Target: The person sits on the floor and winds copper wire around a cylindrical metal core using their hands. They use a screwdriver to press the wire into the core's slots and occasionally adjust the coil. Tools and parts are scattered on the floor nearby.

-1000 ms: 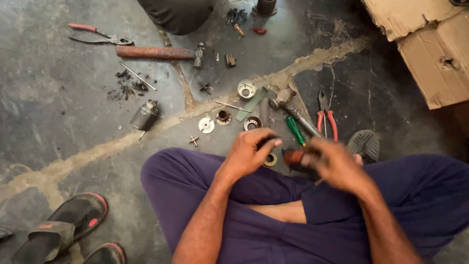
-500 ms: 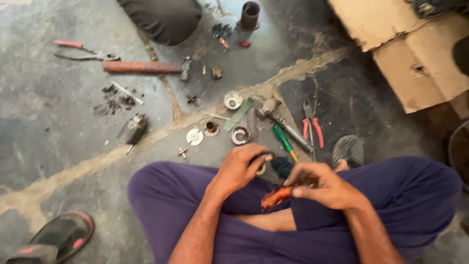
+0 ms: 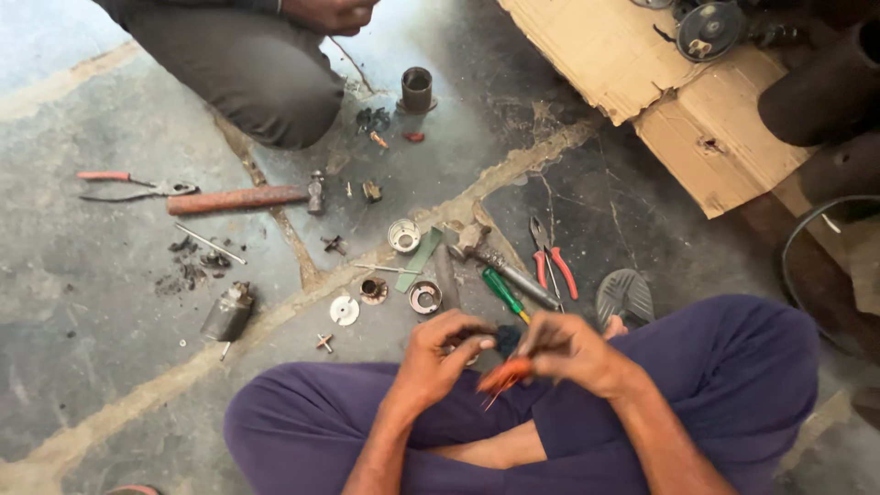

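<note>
Head view: I sit cross-legged on a cracked concrete floor (image 3: 82,302), both hands low and near, over my lap in purple trousers (image 3: 733,367).
Left hand (image 3: 438,359): fingers curled narrow, thumb and forefinger pinched toward a small dark part (image 3: 507,340); whether they truly clamp it I cannot tell, it is half hidden.
Right hand (image 3: 570,351): fingers closed around the butt of an orange bundle of fine wire (image 3: 503,374), its loose ends sticking out to the left and down.
Where it is: the bundle sits between my two hands, touching the right one, just below the dark part, well clear of the floor.
How it should handle: light, I judge, and soft; the strands look thin and springy, easy to bend or fray, so a gentle pinch at the bunched end suits better than gripping the tips.
Dark part: small and probably stiff; likely greasy, so slippery.
Far from my hands: a green-handled screwdriver (image 3: 500,291), red-handled pliers (image 3: 552,260), a hammer (image 3: 495,257), round metal rings and caps (image 3: 403,236).
Far left: a rusty bar (image 3: 238,199), another pair of pliers (image 3: 128,186), a small grey cylinder (image 3: 227,312).
Far right: torn cardboard (image 3: 660,82).
Far top: another person's knee (image 3: 247,64).
</note>
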